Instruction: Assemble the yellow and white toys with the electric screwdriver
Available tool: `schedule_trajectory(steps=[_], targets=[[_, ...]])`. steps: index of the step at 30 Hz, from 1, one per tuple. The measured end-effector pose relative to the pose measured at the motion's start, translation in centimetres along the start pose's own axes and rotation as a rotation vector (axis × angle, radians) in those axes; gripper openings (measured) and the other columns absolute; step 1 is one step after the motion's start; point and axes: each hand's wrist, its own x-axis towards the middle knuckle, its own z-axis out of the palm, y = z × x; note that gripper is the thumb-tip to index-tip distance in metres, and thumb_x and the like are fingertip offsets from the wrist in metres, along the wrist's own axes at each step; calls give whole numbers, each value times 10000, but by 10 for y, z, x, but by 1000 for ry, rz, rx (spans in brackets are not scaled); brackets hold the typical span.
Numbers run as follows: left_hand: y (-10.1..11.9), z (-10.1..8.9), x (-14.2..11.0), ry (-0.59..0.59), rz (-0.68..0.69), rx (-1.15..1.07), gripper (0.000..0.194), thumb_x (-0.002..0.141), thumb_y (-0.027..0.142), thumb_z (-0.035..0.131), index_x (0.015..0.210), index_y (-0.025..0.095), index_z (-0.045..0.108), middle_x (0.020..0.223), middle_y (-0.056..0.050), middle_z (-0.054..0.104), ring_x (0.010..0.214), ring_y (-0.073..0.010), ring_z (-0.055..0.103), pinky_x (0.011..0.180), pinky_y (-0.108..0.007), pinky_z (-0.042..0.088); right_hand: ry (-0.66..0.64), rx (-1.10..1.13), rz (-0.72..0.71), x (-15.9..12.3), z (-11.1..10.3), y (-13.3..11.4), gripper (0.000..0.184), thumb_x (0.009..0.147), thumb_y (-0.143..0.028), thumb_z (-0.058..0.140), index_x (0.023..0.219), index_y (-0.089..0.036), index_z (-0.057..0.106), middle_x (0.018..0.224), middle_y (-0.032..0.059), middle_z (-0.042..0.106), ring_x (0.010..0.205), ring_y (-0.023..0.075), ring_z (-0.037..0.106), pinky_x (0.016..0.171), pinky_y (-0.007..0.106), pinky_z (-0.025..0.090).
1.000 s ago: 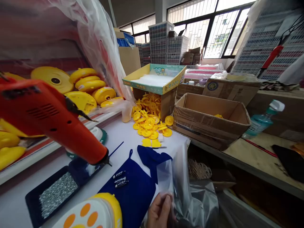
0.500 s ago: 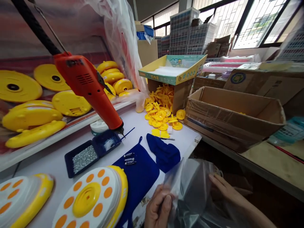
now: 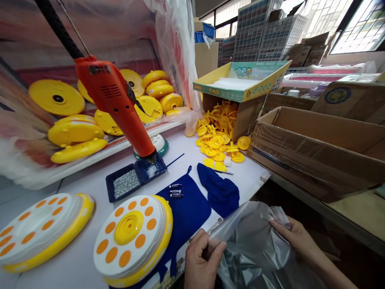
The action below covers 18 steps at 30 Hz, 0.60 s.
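Both of my hands hold a clear plastic bag (image 3: pixel 252 237) at the table's near edge. My left hand (image 3: pixel 202 261) pinches the bag's left rim with closed fingers. My right hand (image 3: pixel 296 237) grips the bag's right rim. Just left of my left hand a round white toy disc with orange dots and a yellow hub (image 3: pixel 132 237) lies on a blue cloth (image 3: pixel 189 208). A second such disc (image 3: pixel 42 228) lies further left.
A red electric screwdriver (image 3: pixel 117 100) hangs over a dark tray of screws (image 3: pixel 126 184). Small batteries (image 3: pixel 175 190) lie on the cloth. Yellow shells (image 3: pixel 75 130) fill the shelf; yellow small parts (image 3: pixel 219 142) spill under a colourful box (image 3: pixel 240 82). An open carton (image 3: pixel 315 148) stands to the right.
The view has swung left and down, bringing both discs into sight. My right hand came into view and took the bag's right side; the bag is spread wider.
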Motion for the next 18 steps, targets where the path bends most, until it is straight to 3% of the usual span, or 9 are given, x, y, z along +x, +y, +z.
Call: schedule_trajectory(steps=[7, 12, 18], targets=[[0, 0, 4, -65, -46, -14, 423, 822, 358, 638, 524, 193, 387, 598, 47, 372, 582, -113, 406, 568, -220, 306, 62, 30, 12, 9, -14, -1, 400, 603, -474, 831, 829, -151, 762, 755, 81, 771, 673, 267, 703, 585, 305, 540], [9, -3, 8, -192, -111, -99, 312, 875, 416, 519, 710, 177, 633, 696, -13, 550, 669, -158, 525, 624, -239, 393, 101, 52, 25, 14, -22, -8, 345, 590, -434, 856, 813, -184, 774, 759, 55, 780, 668, 240, 708, 592, 273, 549], [0, 6, 5, -141, -226, -112, 293, 779, 375, 603, 584, 185, 495, 591, 37, 426, 585, -121, 398, 562, -228, 327, 65, 56, 48, 18, -24, -11, 331, 592, -434, 859, 809, -198, 774, 776, 58, 787, 660, 233, 714, 595, 276, 561]])
